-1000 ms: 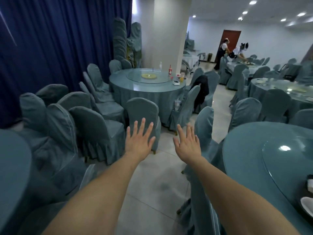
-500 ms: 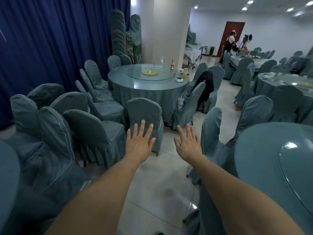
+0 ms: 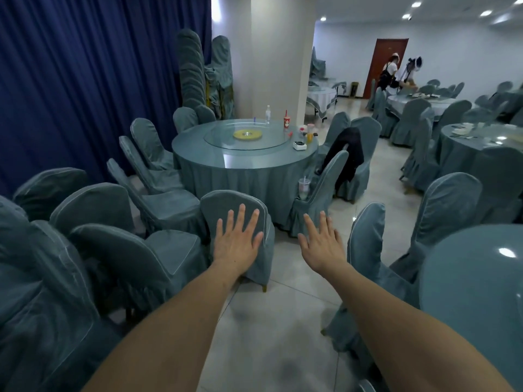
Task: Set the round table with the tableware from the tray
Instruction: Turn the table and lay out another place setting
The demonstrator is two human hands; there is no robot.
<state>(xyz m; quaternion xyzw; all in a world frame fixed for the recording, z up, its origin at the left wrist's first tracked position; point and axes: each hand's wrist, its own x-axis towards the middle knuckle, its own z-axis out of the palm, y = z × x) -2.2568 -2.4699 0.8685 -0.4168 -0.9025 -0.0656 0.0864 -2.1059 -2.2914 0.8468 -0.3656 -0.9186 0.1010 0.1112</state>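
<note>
Head view: left hand (image 3: pixel 237 241) & right hand (image 3: pixel 321 242) flat, released, nothing held; pink-filled lidded cup (image 3: pixel 303 189) on chair (image 3: pixel 319 193).

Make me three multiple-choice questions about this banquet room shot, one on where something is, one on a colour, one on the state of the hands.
1. Where does the lidded plastic cup stand?
A. on a chair seat beside the round table
B. on the glass turntable
C. on the floor

2. What colour is the disc at the middle of the glass turntable?
A. red
B. yellow
C. white

3. How are the hands?
A. both holding plates
B. both fists
C. both open, holding nothing

Answers: 1 A, it sits on the seat of the chair next to the round table. 2 B, it is yellow. 3 C, left hand and right hand show spread fingers.
</note>
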